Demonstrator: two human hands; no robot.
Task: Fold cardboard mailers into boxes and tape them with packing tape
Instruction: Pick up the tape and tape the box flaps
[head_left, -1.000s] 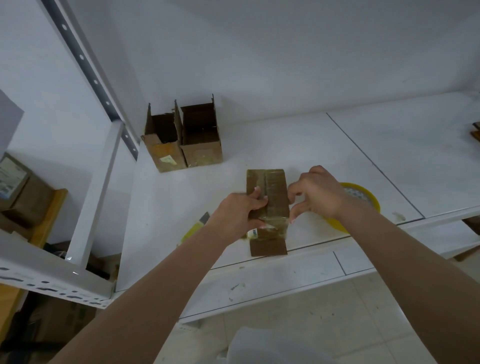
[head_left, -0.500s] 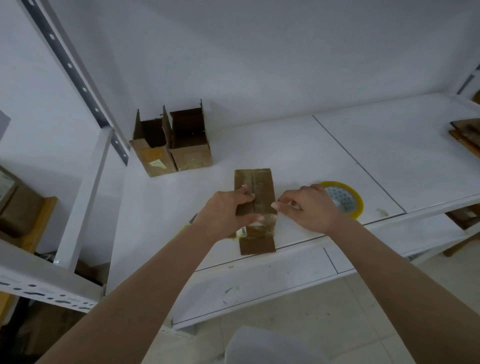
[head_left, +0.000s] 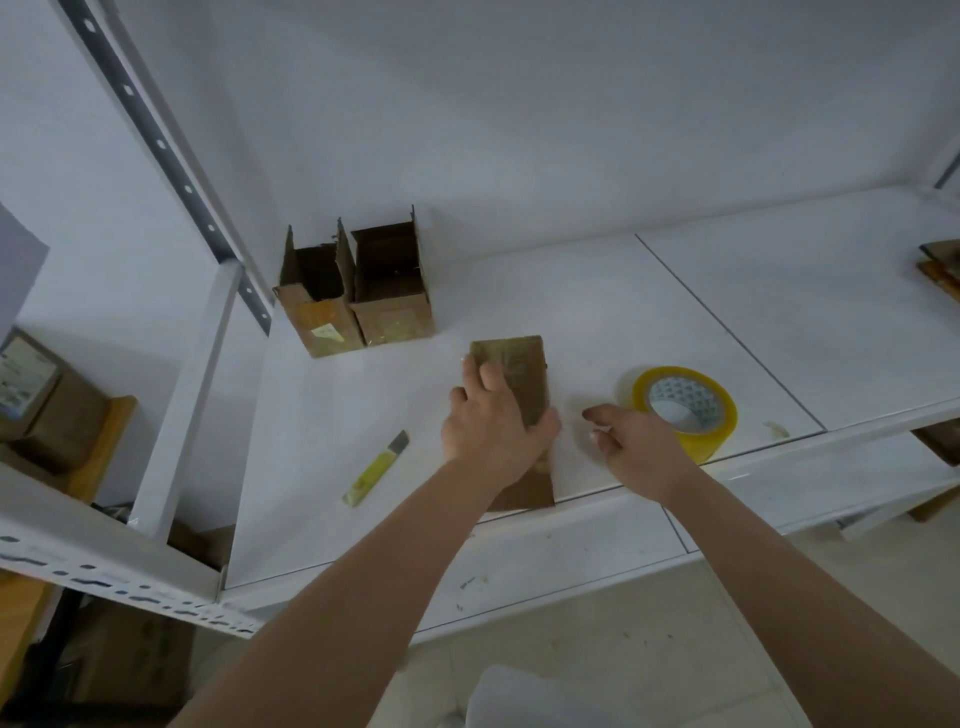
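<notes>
Both hands have shifted: my left hand now presses flat along the taped box on the table, grip open, while my right hand has let go, loosely curled, beside the tape roll; sealing looks finished.

Your work surface is a white shelf of two panels with a seam between. On it lie: two open-topped cardboard boxes touching at the back left, a flat taped mailer at centre, a yellow tape roll right of it, a yellow utility knife left.
</notes>
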